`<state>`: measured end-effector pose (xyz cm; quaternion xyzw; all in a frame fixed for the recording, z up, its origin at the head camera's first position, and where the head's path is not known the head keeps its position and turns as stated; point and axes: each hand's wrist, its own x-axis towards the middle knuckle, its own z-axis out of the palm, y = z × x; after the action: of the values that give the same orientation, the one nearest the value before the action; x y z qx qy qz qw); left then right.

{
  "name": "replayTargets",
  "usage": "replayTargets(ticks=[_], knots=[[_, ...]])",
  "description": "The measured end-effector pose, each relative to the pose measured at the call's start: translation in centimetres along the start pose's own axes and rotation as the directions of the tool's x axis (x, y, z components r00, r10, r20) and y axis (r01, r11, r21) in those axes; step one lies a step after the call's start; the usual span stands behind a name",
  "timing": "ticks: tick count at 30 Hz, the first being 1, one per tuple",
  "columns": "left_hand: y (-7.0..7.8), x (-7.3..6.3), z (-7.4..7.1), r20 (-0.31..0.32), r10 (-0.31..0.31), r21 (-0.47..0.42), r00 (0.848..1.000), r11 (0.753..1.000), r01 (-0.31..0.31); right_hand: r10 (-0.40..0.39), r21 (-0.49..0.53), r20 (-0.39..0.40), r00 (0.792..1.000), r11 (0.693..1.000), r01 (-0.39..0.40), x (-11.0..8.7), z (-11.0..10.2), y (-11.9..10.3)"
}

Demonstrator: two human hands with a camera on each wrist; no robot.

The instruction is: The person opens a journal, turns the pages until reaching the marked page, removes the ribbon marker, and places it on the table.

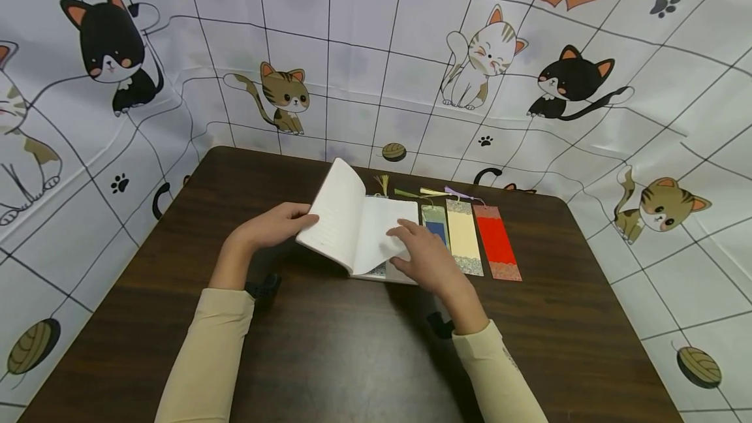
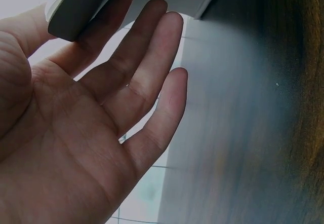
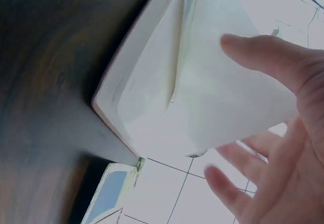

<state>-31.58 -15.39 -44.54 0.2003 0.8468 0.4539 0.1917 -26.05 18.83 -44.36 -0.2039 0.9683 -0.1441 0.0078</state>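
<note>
A notebook (image 1: 341, 220) with white pages lies open on the dark wooden table. My left hand (image 1: 276, 224) grips its raised left side, thumb over the pages and fingers behind the cover (image 2: 167, 1). My right hand (image 1: 429, 256) is at the right side, fingers loosely spread over a lifted page (image 1: 378, 227). In the right wrist view, that page (image 3: 228, 97) passes between the thumb and the fingers, which stand apart. Beneath it lies a patterned bookmark (image 1: 378, 270), mostly hidden, seen as a pale strip (image 3: 183, 41). A yellowish tassel (image 1: 383, 183) sticks out past the notebook's top edge.
Right of the notebook lie a green and blue bookmark (image 1: 435, 220), partly behind my right hand, a cream one (image 1: 464, 237) and a red one (image 1: 496, 240). Their tassels (image 1: 458, 193) point away from me. A cat-print sheet (image 1: 364, 51) hangs behind the table (image 1: 341, 358).
</note>
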Motion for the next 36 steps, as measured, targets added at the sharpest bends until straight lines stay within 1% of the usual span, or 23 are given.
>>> replayTargets(ticks=[2, 4, 7, 9, 10, 11, 13, 16, 18, 20, 25, 31, 33, 36], knots=[[0.0, 0.0, 0.0, -0.001, 0.003, 0.003, 1.000, 1.000, -0.003, 0.040, -0.012, -0.062, 0.997, 0.999, -0.041, 0.1, 0.1, 0.1], [0.0, -0.1, 0.0, -0.003, 0.006, 0.007, 1.000, 1.000, -0.006, 0.081, -0.004, -0.121, 0.989, 0.997, -0.082, 0.3, 0.4, 0.1], [0.1, -0.1, 0.0, -0.001, 0.008, 0.005, 1.000, 1.000, -0.008, 0.147, 0.056, -0.196, 0.969, 0.989, -0.138, 0.7, 0.9, -0.1], [0.1, -0.1, 0.0, -0.001, 0.007, 0.005, 1.000, 1.000, -0.007, 0.176, 0.108, -0.220, 0.960, 0.982, -0.155, 0.8, 1.3, -0.4], [0.1, -0.1, 0.0, -0.001, 0.006, 0.004, 1.000, 1.000, -0.006, 0.182, 0.136, -0.222, 0.958, 0.979, -0.154, 0.8, 1.5, -0.6], [0.1, 0.0, 0.0, 0.000, 0.005, 0.002, 1.000, 1.000, -0.005, 0.174, 0.157, -0.215, 0.961, 0.977, -0.142, 0.8, 1.6, -0.9], [0.1, 0.0, 0.1, 0.002, 0.002, -0.001, 1.000, 1.000, -0.002, 0.139, 0.182, -0.173, 0.975, 0.977, -0.107, 0.8, 1.9, -1.3], [0.2, 0.2, 0.3, 0.011, 0.001, -0.015, 1.000, 1.000, -0.001, 0.052, 0.195, -0.089, 0.995, 0.980, -0.034, 0.6, 2.4, -2.0], [0.4, 0.3, 0.4, 0.017, 0.000, -0.022, 1.000, 1.000, 0.000, 0.004, 0.194, -0.040, 0.999, 0.981, 0.004, 0.5, 2.6, -2.4], [0.5, 0.4, 0.5, 0.018, 0.001, -0.024, 1.000, 1.000, -0.001, -0.030, 0.191, -0.013, 0.999, 0.981, 0.032, 0.3, 2.8, -2.7], [0.7, 0.3, 0.6, 0.021, 0.009, -0.022, 1.000, 1.000, -0.008, -0.076, 0.187, 0.038, 0.996, 0.980, 0.068, 0.0, 3.1, -3.5], [0.7, -0.1, 0.6, 0.028, 0.015, -0.032, 0.999, 0.999, -0.015, -0.135, 0.203, 0.107, 0.985, 0.973, 0.112, -0.4, 3.5, -4.6], [0.8, -0.1, 0.6, 0.020, 0.006, -0.027, 1.000, 1.000, -0.006, -0.139, 0.201, 0.117, 0.983, 0.973, 0.114, -0.5, 3.5, -4.8], [1.0, -0.1, 0.7, 0.010, -0.029, -0.029, 1.000, 0.999, 0.029, -0.139, 0.198, 0.122, 0.983, 0.974, 0.114, -0.5, 3.6, -5.0]])
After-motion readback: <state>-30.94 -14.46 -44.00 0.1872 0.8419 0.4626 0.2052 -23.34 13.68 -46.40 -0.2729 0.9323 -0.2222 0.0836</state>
